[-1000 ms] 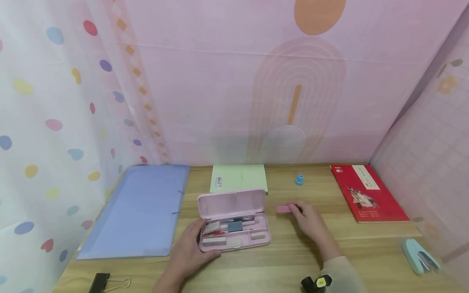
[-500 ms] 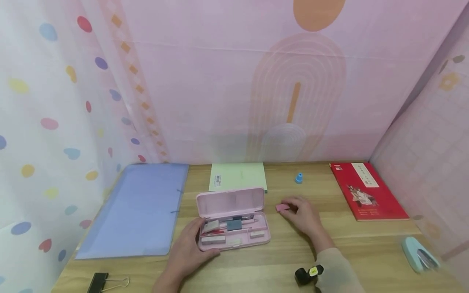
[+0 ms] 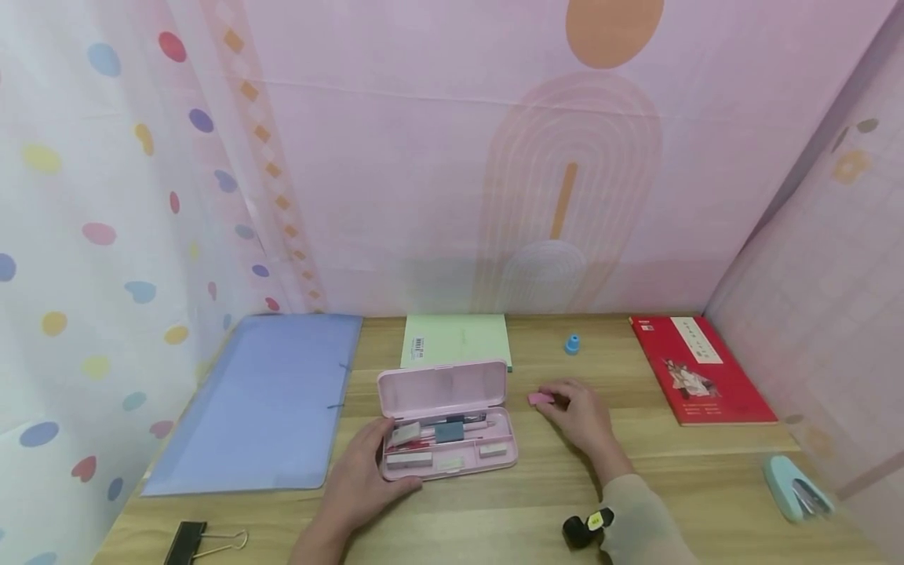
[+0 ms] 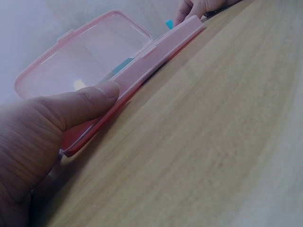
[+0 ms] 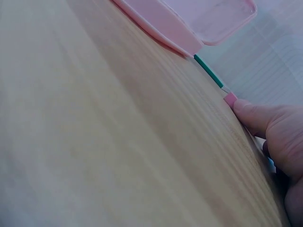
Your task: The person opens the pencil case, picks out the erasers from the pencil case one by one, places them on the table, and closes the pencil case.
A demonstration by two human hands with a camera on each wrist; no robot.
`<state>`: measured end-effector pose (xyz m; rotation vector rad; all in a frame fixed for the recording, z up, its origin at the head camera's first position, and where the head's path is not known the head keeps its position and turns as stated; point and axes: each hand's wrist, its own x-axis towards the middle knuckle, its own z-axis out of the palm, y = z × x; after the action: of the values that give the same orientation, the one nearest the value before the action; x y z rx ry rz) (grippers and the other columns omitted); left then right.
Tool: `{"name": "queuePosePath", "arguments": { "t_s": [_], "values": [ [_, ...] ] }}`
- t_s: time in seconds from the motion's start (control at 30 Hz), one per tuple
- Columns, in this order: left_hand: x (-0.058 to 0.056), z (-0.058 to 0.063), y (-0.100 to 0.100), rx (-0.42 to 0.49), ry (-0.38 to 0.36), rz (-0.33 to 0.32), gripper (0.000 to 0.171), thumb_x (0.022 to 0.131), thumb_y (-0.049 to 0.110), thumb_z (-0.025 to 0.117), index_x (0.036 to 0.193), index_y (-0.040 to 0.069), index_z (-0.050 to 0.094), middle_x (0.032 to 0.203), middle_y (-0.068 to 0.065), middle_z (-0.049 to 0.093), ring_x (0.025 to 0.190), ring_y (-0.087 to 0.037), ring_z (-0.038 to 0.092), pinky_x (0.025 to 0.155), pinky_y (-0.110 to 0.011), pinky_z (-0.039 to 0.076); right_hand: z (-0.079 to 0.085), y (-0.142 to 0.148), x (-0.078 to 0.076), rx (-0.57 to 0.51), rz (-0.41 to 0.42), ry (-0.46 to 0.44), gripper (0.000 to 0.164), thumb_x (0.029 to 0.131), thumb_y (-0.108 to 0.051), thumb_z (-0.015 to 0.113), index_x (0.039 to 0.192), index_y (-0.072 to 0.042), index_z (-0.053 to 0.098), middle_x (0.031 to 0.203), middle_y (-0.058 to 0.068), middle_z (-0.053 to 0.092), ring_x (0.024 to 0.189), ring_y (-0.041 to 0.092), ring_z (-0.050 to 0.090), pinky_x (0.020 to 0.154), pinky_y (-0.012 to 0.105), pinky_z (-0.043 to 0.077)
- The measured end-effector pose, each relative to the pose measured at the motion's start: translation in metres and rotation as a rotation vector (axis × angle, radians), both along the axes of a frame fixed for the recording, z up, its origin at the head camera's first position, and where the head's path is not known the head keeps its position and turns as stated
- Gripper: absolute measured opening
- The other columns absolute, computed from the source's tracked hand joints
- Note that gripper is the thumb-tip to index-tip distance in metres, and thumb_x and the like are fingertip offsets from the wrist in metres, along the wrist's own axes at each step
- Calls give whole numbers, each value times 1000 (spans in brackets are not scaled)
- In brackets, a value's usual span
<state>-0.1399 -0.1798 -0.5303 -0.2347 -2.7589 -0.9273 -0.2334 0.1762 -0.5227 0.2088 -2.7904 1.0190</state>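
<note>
An open pink pencil case point(image 3: 452, 469) lies on the table in the head view, its lid point(image 3: 443, 389) tipped back. Pens, a grey-blue block point(image 3: 449, 432) and several whitish blocks are inside. My left hand point(image 3: 362, 475) holds the case's left end; the thumb lies along the front wall, as the left wrist view also shows, while the fingers wrap the far side. Right of the case, my right hand point(image 3: 582, 416) pinches a small pink eraser point(image 3: 540, 399) between thumb and fingers, low over the wood. In the right wrist view the eraser point(image 5: 230, 99) sticks out past the thumb.
A blue folder point(image 3: 261, 400) lies at left, with a black binder clip point(image 3: 187, 541) nearer the front. Behind the case are a pale green notebook point(image 3: 455, 339) and a small blue cone-shaped piece point(image 3: 572, 344). A red book point(image 3: 699, 373) and mint stapler point(image 3: 794, 486) are at right.
The right hand has turned and shifted slightly left, and less of the pink eraser shows beyond its fingers. The left hand stays on the pencil case.
</note>
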Motion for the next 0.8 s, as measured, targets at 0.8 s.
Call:
{"name": "queuePosePath", "arguments": {
  "t_s": [0.8],
  "values": [
    [0,-2,-1,17,-3,-3,111,54,71,79,140,8,47,136,-12,51,123,-28,49,99,-47,44,56,-52,39,137,407,113,31,83,-29,76,111,-17,72,108,-4,70,97,16,64,86,39,53]
  ]
}}
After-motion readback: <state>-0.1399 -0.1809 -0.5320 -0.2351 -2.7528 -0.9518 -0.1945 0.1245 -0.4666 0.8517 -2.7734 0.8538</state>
